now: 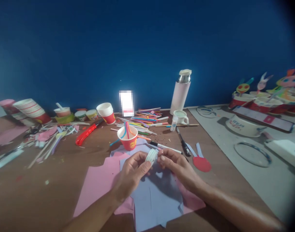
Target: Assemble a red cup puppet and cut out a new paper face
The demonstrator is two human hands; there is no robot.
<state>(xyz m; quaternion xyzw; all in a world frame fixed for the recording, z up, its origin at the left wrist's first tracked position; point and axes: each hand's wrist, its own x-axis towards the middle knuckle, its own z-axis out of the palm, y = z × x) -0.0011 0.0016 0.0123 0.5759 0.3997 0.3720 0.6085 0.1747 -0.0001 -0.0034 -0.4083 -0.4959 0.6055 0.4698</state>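
My left hand [133, 170] and my right hand [175, 162] meet over the middle of the wooden table, both closed on a small white ribbed roll [151, 156], perhaps tape, held between the fingertips. Under the hands lie a lilac paper sheet [154, 196] and pink paper [96, 183]. Just behind them stands a red paper cup [127, 138] with coloured strips stuck in it. A black-and-white marker [165, 147] lies to the right of the cup.
Coloured pencils [145, 120], a red craft knife [86, 133], stacked paper cups [106, 112], a white flask [180, 91], a mug [180, 116], a red paper cutout [201, 162]. Scraps at left; finished cup figures [266, 96] at right on a grey mat.
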